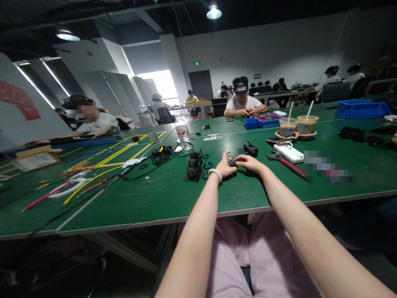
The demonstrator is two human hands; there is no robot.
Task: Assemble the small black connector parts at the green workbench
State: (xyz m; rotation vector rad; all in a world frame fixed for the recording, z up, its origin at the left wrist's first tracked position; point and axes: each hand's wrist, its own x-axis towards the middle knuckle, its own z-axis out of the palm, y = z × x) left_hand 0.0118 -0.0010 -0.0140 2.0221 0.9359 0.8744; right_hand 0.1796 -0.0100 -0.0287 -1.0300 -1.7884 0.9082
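Lead: Status on small black part (232,162)?
Tech: At worktop (167,203), between left hand (223,165) and right hand (252,163). Can't tell if resting on surface or lifted just clear. Not released, so would call it mid-handling, not finished.

Lead: Fingers?
Tech: Narrow on both hands, closed on small black part from either side. Can't make out exact grip: too small in view, partly covered.

Lead: Done so far?
Tech: Hard to certify. Seeing grouped black units (194,166) in a row left of left hand; would guess set aside together. Also seeing lone black unit (249,150) beyond right hand, near but apart. Can't tell finished from untouched on any.

Lead: Left over?
Tech: Would count small black part as open. Also seeing black rings (207,169) lying loose on worktop, between grouped black units and left hand, not fitted to anything. Can't tell if related.

Lead: Tools in use?
Tech: None in hand. Seeing red-handled pliers (293,167) lying right of right hand, just beside white device (289,153), both untouched.
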